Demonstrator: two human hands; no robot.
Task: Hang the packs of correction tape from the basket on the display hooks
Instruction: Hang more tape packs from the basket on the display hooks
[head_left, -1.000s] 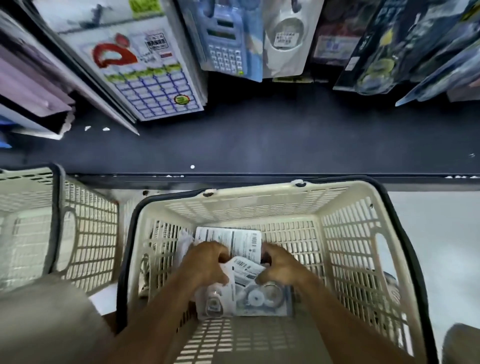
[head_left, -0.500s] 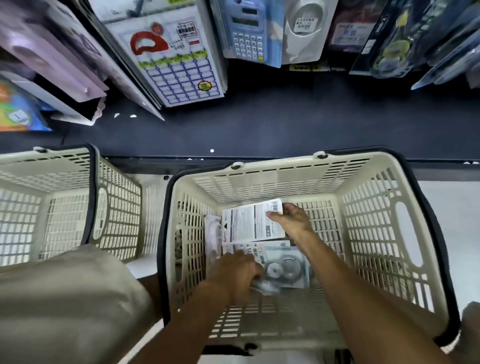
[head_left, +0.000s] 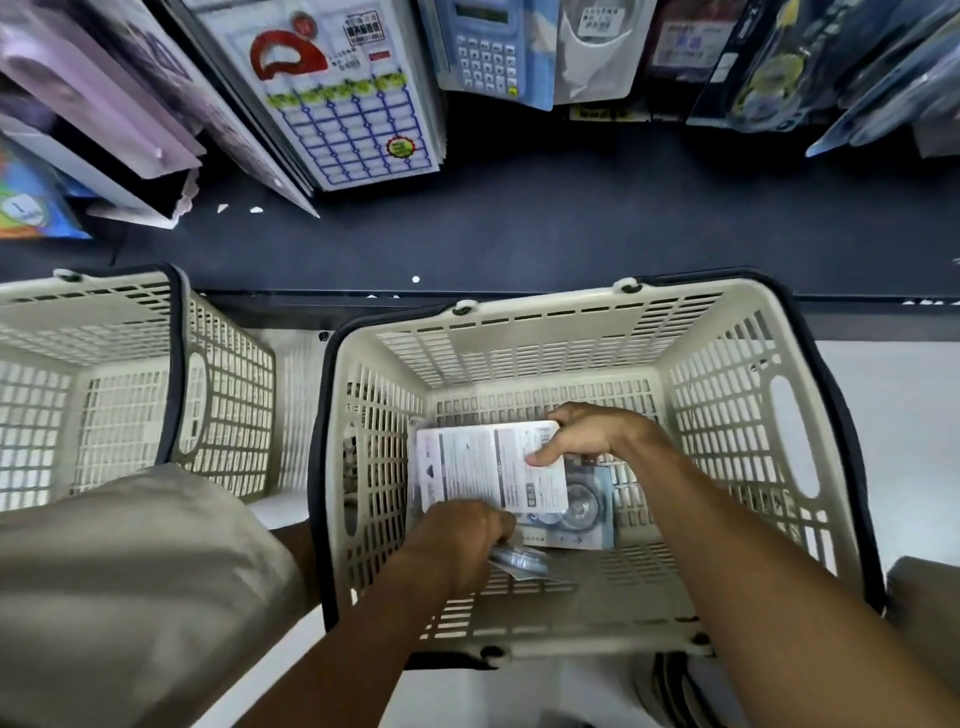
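Observation:
Both my hands reach into the cream plastic basket below me. My right hand pinches the far right corner of a white correction tape pack that shows its printed back. My left hand grips another pack by its clear blister, low in the basket. A third pack with a round tape wheel lies on the basket floor, partly under the white one. The display hooks themselves are hidden behind hanging goods.
A second cream basket stands to the left. Beyond both runs a dark shelf. Hanging packs crowd above it: a label sheet pack, a blue calculator and others. My beige trouser knee fills the lower left.
The view has tilted down and closer to the basket. My right hand has lifted the white pack a little toward me; my left hand has closed on a blister pack beneath.

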